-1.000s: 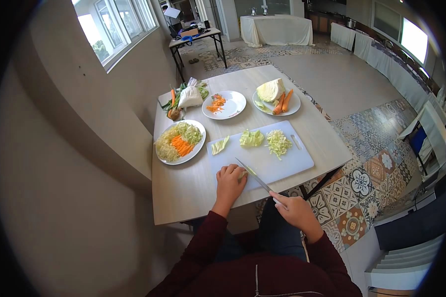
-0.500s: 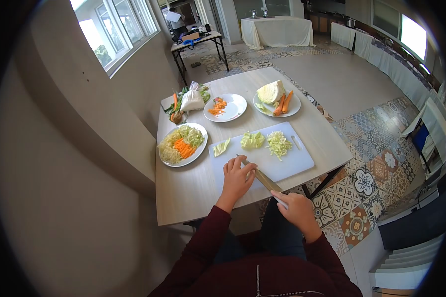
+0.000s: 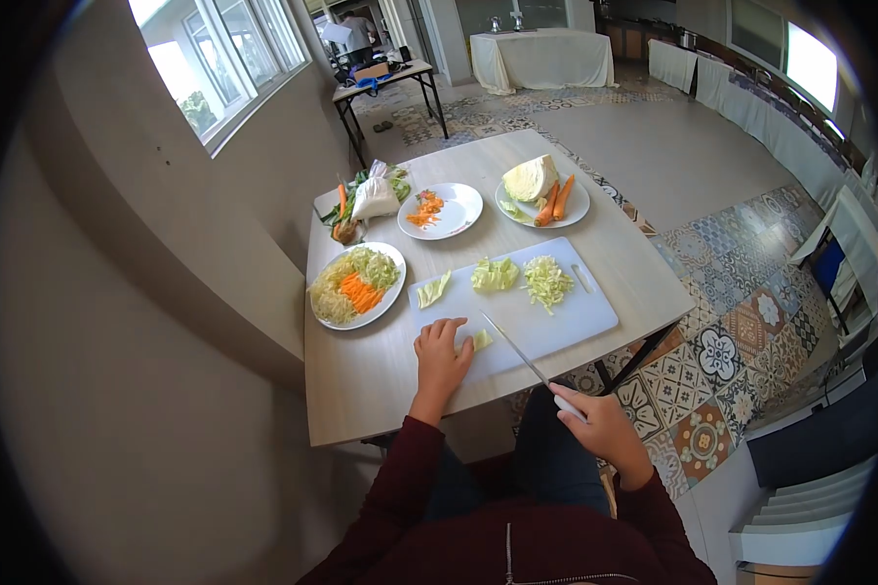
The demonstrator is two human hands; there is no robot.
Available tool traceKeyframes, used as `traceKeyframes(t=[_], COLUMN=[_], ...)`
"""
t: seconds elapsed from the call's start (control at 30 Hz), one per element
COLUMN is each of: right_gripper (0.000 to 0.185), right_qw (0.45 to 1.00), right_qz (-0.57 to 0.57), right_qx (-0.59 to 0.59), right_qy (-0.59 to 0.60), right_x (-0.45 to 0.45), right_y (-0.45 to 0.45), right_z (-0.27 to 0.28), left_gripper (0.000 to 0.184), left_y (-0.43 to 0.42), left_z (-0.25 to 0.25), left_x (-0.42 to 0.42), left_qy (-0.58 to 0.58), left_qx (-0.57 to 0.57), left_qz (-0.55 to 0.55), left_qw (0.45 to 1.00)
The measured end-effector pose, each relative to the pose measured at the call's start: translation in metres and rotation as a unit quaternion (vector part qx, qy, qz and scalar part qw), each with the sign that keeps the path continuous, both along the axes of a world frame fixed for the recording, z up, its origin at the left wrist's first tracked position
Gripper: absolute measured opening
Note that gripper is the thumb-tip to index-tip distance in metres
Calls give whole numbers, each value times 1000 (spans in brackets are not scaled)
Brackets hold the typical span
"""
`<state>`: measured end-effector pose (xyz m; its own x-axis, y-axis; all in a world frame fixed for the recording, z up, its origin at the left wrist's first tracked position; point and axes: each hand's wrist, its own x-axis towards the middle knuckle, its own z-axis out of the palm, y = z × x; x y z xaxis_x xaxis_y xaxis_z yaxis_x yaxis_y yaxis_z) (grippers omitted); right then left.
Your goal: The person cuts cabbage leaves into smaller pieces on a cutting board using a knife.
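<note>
My right hand [image 3: 595,421] is closed round the white handle of a kitchen knife [image 3: 519,353]. Its blade angles up and left over the white cutting board [image 3: 576,336]. At the board's near left edge, my left hand [image 3: 441,356] rests with fingers stretched out, its thumb side against a small cabbage piece [image 3: 483,339]. Part of that piece is hidden by the hand. Farther up the board lie a flat cabbage strip [image 3: 433,290], a clump of cabbage leaves [image 3: 495,275] and a heap of shredded cabbage [image 3: 548,284].
Left of the board, a plate [image 3: 395,292] holds shredded vegetables and carrot strips. Behind are a plate with carrot bits [image 3: 458,222], a plate with cabbage and carrots [image 3: 578,216], and a white bag [image 3: 376,198] among greens. A wall [image 3: 205,292] borders the left side.
My left hand has come off the knife blade and moved left and down, uncovering a cabbage piece. The knife has turned edge-on, and my right hand has shifted slightly right and down.
</note>
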<state>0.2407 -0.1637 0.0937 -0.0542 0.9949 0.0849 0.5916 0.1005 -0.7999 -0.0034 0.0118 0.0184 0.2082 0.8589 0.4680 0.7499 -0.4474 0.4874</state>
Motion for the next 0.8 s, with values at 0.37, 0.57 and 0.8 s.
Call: traceKeyframes(t=[0.37, 0.57, 0.8], right_gripper=[43, 43, 44], right_qw=[997, 992, 995], right_qz=[-1, -75, -92], right_qx=[-61, -51, 7], right_qy=[-42, -88, -32], right_x=[11, 35, 48], right_y=[-1, 17, 19], right_z=[2, 4, -6], left_gripper=[27, 29, 33], left_y=[-8, -9, -10], left_z=[-12, -10, -9], left_x=[-3, -2, -1], left_qy=[4, 6, 17], left_qx=[25, 18, 14], left_qz=[-44, -44, -31], left_qw=[999, 999, 999])
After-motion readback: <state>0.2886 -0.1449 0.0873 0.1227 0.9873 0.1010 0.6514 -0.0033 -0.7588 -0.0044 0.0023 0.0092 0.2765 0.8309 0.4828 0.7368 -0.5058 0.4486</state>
